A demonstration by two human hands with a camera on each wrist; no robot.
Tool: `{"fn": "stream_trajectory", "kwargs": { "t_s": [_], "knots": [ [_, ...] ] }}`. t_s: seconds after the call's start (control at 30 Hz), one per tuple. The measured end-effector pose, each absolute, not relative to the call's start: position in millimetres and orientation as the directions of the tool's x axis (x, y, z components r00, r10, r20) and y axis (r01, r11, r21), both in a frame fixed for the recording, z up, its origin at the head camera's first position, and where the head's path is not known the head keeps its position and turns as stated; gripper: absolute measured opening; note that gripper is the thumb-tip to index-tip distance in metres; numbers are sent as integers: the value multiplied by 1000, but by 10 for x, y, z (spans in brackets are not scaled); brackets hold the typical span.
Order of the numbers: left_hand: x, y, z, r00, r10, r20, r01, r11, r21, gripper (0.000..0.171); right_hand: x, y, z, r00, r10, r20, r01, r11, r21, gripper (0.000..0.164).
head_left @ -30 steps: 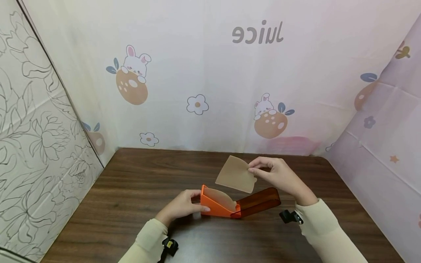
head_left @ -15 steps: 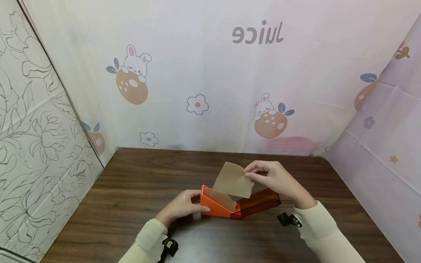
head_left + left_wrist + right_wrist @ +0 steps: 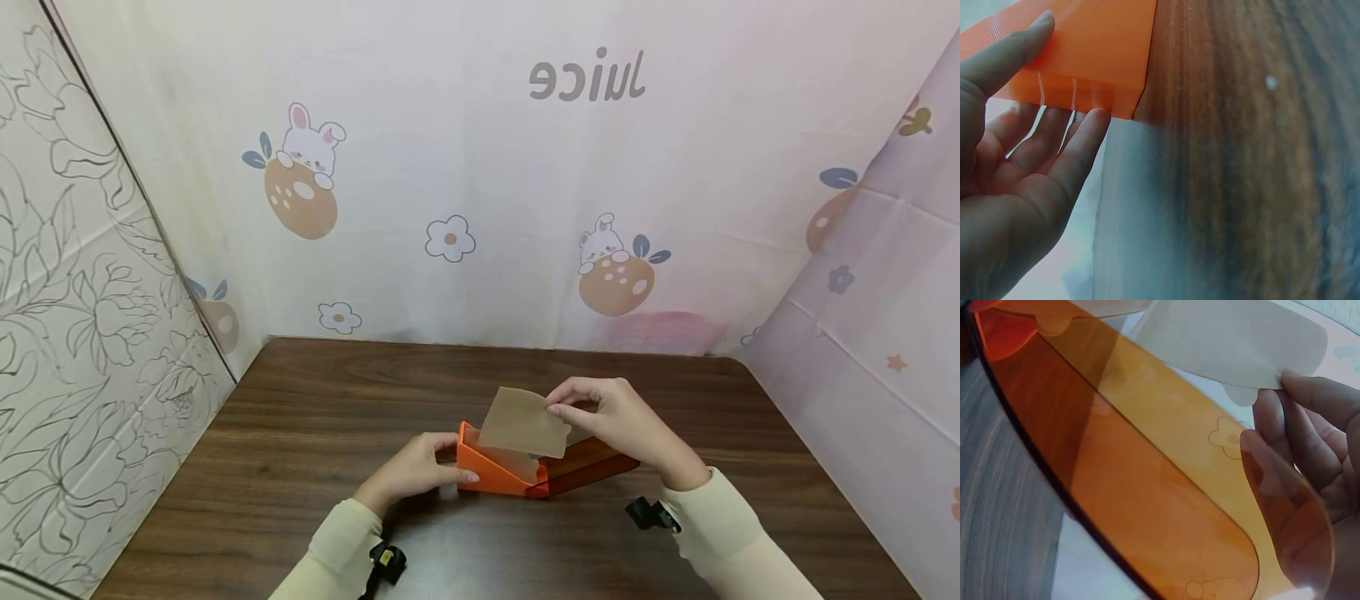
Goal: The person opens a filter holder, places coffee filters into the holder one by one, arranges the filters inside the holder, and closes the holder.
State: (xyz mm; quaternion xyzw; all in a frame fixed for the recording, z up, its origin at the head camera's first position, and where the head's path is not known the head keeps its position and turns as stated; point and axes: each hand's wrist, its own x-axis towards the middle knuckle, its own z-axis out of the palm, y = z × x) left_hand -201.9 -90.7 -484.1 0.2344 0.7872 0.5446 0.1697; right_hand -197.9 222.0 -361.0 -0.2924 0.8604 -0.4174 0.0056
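Observation:
An orange holder with a sloping top [image 3: 491, 473] stands on the table, its see-through amber lid [image 3: 588, 468] swung out to the right. Tan coffee filter paper [image 3: 519, 461] shows inside it. My left hand [image 3: 411, 472] grips the holder's tall left end; in the left wrist view the thumb lies on the orange side wall [image 3: 1097, 44] and the fingers on the end wall. Between thumb and fingers my right hand [image 3: 618, 421] pinches a coffee filter [image 3: 521, 423] by its right edge. This filter overlaps the holder's opening. In the right wrist view the lid [image 3: 1147, 475] partly covers the hand.
The dark wood-grain table [image 3: 337, 400] runs back to a printed curtain [image 3: 450, 167]. A floral panel [image 3: 90, 292] borders the left side, another curtain [image 3: 885, 317] the right. Black wrist cameras sit at both cream sleeves [image 3: 337, 537].
My right hand has brought the coffee filter down and to the left, closer over the holder's opening. My left hand and the holder stay in place.

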Motion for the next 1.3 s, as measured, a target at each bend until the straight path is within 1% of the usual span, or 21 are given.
{"fn": "stream_trajectory", "kwargs": {
  "t_s": [0.23, 0.43, 0.73, 1.07, 1.3],
  "knots": [
    [-2026, -908, -4847, -831, 556, -6, 187, 289, 939, 39, -1967, 2158, -3659, -809, -530, 254, -530, 471, -705, 8],
    [-2022, -910, -4839, -828, 560, -6, 187, 287, 940, 40, -1952, 2116, -3715, -819, -522, 238, -509, 469, -722, 8],
    [-2022, -901, -4841, -831, 556, -7, 189, 295, 937, 38, -1955, 2052, -3791, -791, -533, 299, -574, 481, -663, 13],
    [-2018, -892, -4844, -831, 556, -4, 185, 284, 941, 34, -1943, 1969, -3811, -779, -580, 238, -564, 482, -670, 10],
    [-2012, -895, -4837, -831, 557, -11, 177, 282, 943, 34, -1943, 1921, -3831, -774, -599, 204, -580, 542, -608, 11]
  ]
}}
